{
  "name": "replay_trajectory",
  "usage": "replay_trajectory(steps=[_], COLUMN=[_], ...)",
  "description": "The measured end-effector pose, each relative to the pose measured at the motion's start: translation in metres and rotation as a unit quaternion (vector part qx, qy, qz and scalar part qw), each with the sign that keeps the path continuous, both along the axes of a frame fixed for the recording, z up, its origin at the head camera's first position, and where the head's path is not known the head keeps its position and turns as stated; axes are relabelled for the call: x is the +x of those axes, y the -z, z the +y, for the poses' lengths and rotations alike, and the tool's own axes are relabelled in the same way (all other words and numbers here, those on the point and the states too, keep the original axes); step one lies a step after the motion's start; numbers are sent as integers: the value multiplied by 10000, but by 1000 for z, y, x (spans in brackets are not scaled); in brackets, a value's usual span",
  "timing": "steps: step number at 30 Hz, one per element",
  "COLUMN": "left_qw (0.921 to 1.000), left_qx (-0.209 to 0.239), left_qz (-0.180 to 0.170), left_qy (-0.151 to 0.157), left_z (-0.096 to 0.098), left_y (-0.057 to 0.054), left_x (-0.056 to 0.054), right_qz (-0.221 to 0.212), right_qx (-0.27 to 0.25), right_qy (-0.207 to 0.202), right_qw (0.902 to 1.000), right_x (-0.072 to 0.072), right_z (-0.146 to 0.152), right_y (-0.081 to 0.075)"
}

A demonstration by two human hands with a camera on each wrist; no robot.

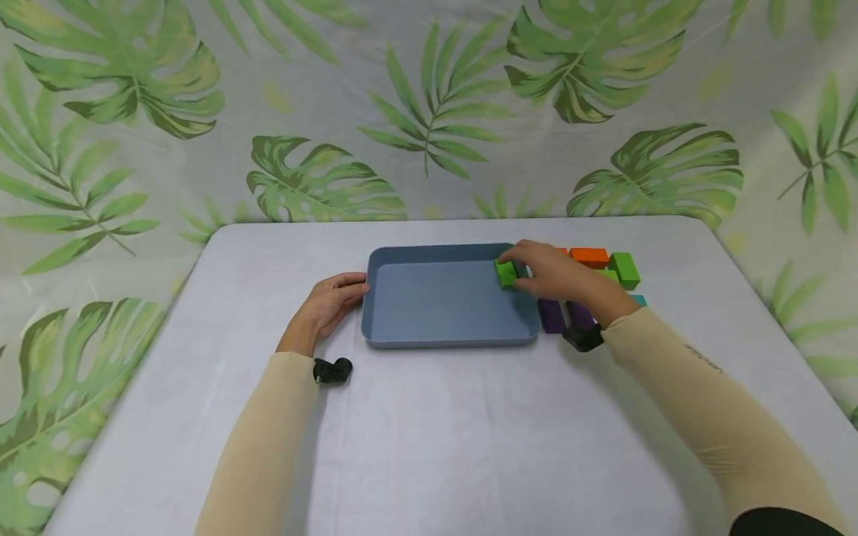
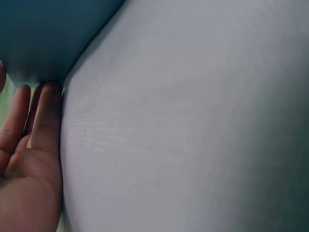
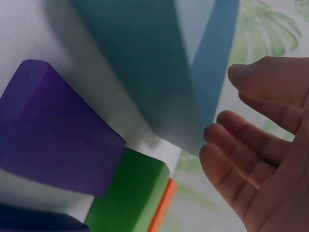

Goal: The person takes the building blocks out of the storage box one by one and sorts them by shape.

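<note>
A shallow blue-grey tray point(image 1: 449, 344) lies on the table. My left hand point(image 1: 333, 304) rests at its left end, fairly straight fingers point(image 2: 48, 111) touching the outer wall. Over the tray's right end is my right hand point(image 1: 553, 272), its thumb and fingers around a small green block point(image 1: 506, 275) in the head view. From the right wrist, the thumb and fingertips point(image 3: 212, 162) stand apart with nothing visible between them; the tray wall point(image 3: 145, 72) fills the view beside them, and that block is not seen.
Right of the tray, partly under the right hand, sit several coloured blocks: an orange block point(image 1: 590, 257), a green block point(image 1: 625, 270), a purple block point(image 1: 553, 316) and a teal block point(image 1: 639, 300). A leaf-patterned curtain point(image 1: 442, 97) hangs behind the white-covered table point(image 1: 429, 432).
</note>
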State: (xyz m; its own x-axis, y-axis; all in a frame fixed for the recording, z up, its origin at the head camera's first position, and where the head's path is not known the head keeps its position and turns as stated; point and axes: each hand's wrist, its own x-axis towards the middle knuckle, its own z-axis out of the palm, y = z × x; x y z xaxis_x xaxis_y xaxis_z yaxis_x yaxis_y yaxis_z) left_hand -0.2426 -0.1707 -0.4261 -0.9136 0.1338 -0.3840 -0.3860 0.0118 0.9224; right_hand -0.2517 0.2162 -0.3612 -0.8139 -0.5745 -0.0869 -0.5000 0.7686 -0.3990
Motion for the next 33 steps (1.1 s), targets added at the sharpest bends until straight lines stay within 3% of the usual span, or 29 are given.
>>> replay_trajectory(steps=[10,18,23,33], left_qw=[9999,10000,10000,10000], left_qx=[-40,-33,-30,-43], left_qz=[-26,-10,-28,31], left_qy=[89,67,73,80], left_z=[-1,-3,-2,-3], left_y=[3,4,4,1], left_x=[1,-1,-1,-1], right_qz=[-185,-435,-379,-298], right_qx=[400,655,859,731], right_qy=[50,211,275,315], right_qw=[9990,9967,9952,9964], right_x=[-7,-16,-20,-17], right_z=[-12,-21,-25,-23], right_y=[13,15,17,18])
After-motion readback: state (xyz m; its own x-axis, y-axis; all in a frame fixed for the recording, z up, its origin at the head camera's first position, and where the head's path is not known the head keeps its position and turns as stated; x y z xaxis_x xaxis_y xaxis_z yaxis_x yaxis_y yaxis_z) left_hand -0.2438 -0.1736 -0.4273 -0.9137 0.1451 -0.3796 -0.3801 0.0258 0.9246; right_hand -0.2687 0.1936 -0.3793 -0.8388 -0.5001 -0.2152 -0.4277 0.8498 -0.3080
